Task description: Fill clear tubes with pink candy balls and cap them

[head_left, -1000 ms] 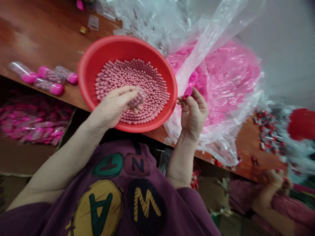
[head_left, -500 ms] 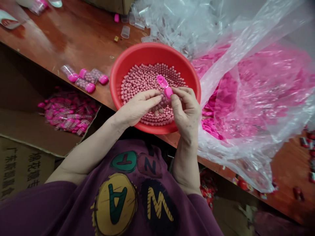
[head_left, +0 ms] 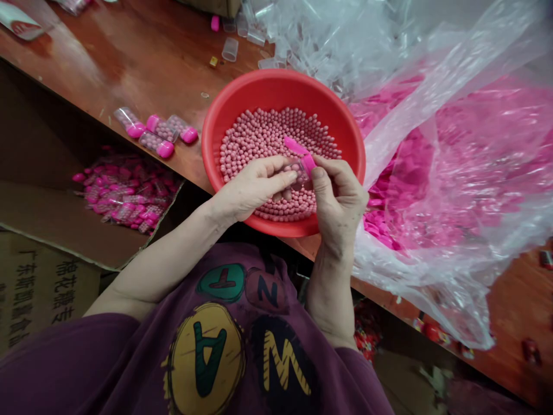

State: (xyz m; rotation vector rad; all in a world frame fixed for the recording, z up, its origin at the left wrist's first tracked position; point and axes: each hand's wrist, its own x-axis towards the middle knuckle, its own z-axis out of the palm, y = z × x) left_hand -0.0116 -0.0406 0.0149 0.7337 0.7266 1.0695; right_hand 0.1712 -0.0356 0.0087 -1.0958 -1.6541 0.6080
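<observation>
Over a red basin (head_left: 283, 80) of small pink balls (head_left: 254, 138), both my hands work on one small clear bottle (head_left: 298, 173) with pink balls inside. My left hand (head_left: 254, 187) is closed around the bottle's body. Thumb and fingers of my right hand (head_left: 339, 193) pinch the bright pink flip cap (head_left: 308, 163) at its end. The cap's lid (head_left: 295, 145) stands open, pointing up and left. My fingers partly hide the bottle, so I cannot tell how firmly the cap sits.
Several filled bottles (head_left: 158, 144) with pink caps lie left of the basin. A cardboard box (head_left: 52, 216) below holds many more (head_left: 129, 196). Clear empty tubes (head_left: 230, 49) are heaped behind. A plastic bag (head_left: 453, 276) of pink caps (head_left: 384, 227) spreads to the right.
The bottle has turned in my fingers, so the open lid now shows nearly edge-on instead of its hollow inside. The whole view has shifted slightly. Both hands keep their hold.
</observation>
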